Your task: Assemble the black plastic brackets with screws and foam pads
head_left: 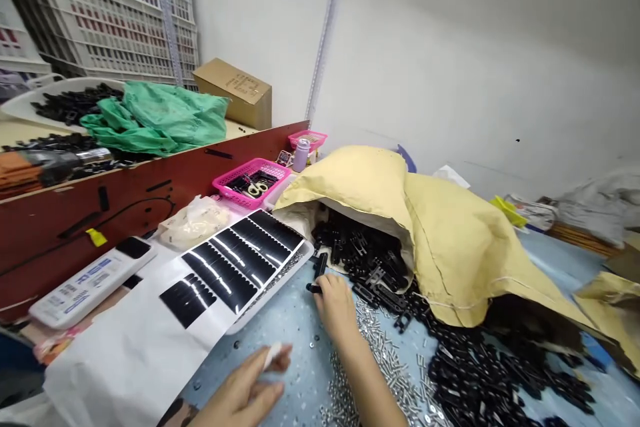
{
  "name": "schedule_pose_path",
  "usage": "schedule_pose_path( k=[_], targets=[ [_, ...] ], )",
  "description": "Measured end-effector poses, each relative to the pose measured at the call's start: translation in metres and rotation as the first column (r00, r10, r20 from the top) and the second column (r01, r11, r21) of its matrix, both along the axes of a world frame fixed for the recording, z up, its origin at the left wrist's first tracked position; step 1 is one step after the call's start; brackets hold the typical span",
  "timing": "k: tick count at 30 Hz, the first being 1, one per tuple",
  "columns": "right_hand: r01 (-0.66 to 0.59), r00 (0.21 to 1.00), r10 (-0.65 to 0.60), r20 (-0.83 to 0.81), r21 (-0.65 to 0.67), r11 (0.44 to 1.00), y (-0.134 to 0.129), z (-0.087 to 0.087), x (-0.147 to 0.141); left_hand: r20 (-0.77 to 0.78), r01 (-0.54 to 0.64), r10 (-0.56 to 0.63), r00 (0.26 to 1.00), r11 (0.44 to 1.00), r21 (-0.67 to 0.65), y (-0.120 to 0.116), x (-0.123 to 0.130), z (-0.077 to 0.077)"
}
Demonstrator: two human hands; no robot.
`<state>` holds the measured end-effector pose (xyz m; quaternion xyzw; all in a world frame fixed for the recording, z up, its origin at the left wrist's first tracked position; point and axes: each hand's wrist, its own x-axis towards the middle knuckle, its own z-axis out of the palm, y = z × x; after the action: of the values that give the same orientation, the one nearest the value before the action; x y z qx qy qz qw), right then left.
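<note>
- While the right hand (334, 300) has thumb and fingertips drawn together on a black part (321, 265), the left hand (247, 387) sits lower and nearer the body, fingers loosely curled and apart.
- Right grip: a pinch, clamped on the part at its near end; thumb mostly hidden, back of hand up.
- Part location: at the right fingertips, over the blue table (295, 313), just outside the mouth of the yellow bag (355, 177).
- Left hand: nothing visible in it, white wrap (273, 355) round one finger; can't tell if it touches the table.
- Black pieces (360, 247) spill from the bag mouth, just beyond the right hand.
- Screws (377, 347) lie loose beside and under the right forearm.
- White sheet (115, 360) with black strips (220, 277) lies left of both hands, partly over a tray (280, 290).
</note>
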<state>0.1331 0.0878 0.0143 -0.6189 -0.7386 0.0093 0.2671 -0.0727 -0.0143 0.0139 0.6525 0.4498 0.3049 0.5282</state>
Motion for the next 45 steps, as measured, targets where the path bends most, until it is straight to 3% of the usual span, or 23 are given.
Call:
schedule_pose_path(
  k=[2,4,6,8,9,10,11,14,16,18,24,27,31,34,37,40,42,45],
  targets=[
    [-0.01,0.97,-0.002,-0.242,-0.052,0.999,-0.023,0.005,-0.004,-0.039,-0.014,0.021,0.999,0.986,0.165,0.023,0.025,-0.005],
    [-0.133,0.834,0.038,-0.551,-0.135,0.982,-0.043,0.01,-0.001,-0.06,-0.021,0.039,0.997,0.961,0.275,0.042,0.047,-0.006],
    [-0.208,0.755,0.042,-0.654,-0.177,0.962,-0.055,0.012,0.018,-0.051,0.007,0.007,0.999,0.96,0.281,0.054,0.06,-0.004],
    [-0.038,0.836,-0.09,-0.542,-0.221,0.974,-0.061,0.014,0.059,-0.041,0.06,-0.053,0.998,0.979,0.196,0.06,0.064,-0.003],
    [0.157,0.88,-0.244,-0.408,-0.235,0.959,-0.062,0.015,0.086,-0.034,0.078,-0.074,0.997,0.988,0.133,0.061,0.064,-0.002],
    [0.408,0.855,-0.458,-0.242,-0.231,0.883,-0.062,0.015,0.115,-0.021,0.081,-0.08,0.997,0.995,0.063,0.061,0.063,-0.003],
    [0.543,0.795,-0.581,-0.177,-0.22,0.81,-0.062,0.015,0.143,-0.003,0.072,-0.072,0.997,0.997,-0.009,0.061,0.061,-0.003],
    [0.727,0.662,-0.747,-0.057,-0.193,0.659,-0.053,0.013,0.211,0.04,0.067,-0.061,0.997,0.987,-0.146,0.056,0.06,-0.006],
    [0.784,0.6,-0.8,0.006,-0.203,0.587,-0.044,0.01,0.234,0.02,0.062,-0.06,0.998,0.989,-0.136,0.053,0.062,-0.006],
    [0.795,0.586,-0.808,0.055,-0.231,0.561,-0.036,0.004,0.24,-0.011,0.029,-0.03,0.999,0.996,-0.083,0.052,0.063,-0.003],
    [0.694,0.711,-0.696,0.102,-0.258,0.672,-0.049,-0.011,0.223,-0.056,0.136,-0.143,0.988,0.983,-0.121,0.052,0.064,-0.005],
    [0.648,0.755,-0.65,0.085,-0.252,0.719,-0.07,-0.01,0.217,-0.051,0.099,-0.109,0.993,0.981,-0.166,0.048,0.067,-0.013],
    [0.625,0.774,-0.631,0.051,-0.217,0.749,-0.084,-0.002,0.212,0.01,0.047,-0.046,0.999,0.977,-0.209,0.044,0.074,-0.015],
    [0.627,0.77,-0.638,0.002,-0.186,0.756,-0.075,0.001,0.206,0.048,0.114,-0.106,0.993,0.966,-0.233,0.044,0.078,-0.013],
    [0.625,0.76,-0.646,-0.071,-0.193,0.757,-0.057,0.003,0.205,0.069,0.222,-0.211,0.975,0.945,-0.241,0.045,0.077,-0.014],
    [0.598,0.756,-0.629,-0.183,-0.197,0.777,-0.049,0.008,0.206,0.091,0.248,-0.232,0.968,0.935,-0.254,0.045,0.074,-0.019],
    [0.54,0.766,-0.575,-0.289,-0.196,0.818,-0.054,0.013,0.197,0.077,0.232,-0.219,0.973,0.935,-0.268,0.043,0.071,-0.018],
    [0.377,0.765,-0.441,-0.469,-0.229,0.898,-0.074,0.016,0.158,0.011,0.177,-0.181,0.983,0.948,-0.264,0.037,0.068,-0.007]
  ],
)
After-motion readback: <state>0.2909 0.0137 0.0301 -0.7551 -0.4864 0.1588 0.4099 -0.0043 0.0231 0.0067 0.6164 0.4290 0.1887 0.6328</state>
